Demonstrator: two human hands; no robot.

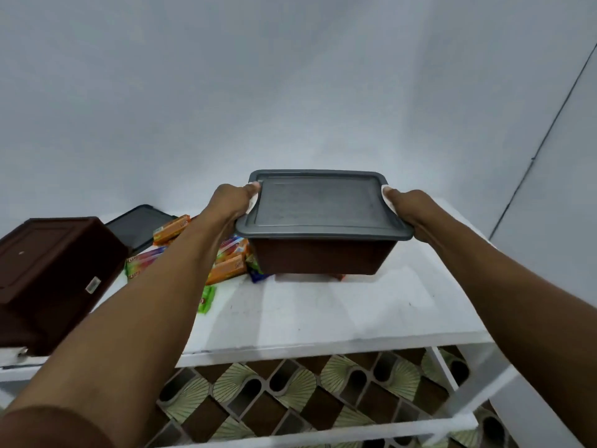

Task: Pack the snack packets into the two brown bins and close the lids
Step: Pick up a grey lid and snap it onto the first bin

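A brown bin point(323, 258) with a grey lid point(319, 205) on top is held just above the white table point(323, 312). My left hand point(231, 202) grips the lid's left edge and my right hand point(408, 206) grips its right edge, thumbs on top. A second brown bin point(51, 273) lies overturned at the left, bottom facing up. Its dark lid point(139, 226) lies flat behind it. Several snack packets point(226, 266), orange, green and multicoloured, are scattered on the table between the two bins, partly hidden by my left forearm.
The table stands against a pale wall. Its front edge runs across the lower frame, with white frame rails point(323, 434) below it. A patterned brown and green tiled floor point(290, 392) shows under the table. A green packet point(206, 299) lies nearest the front.
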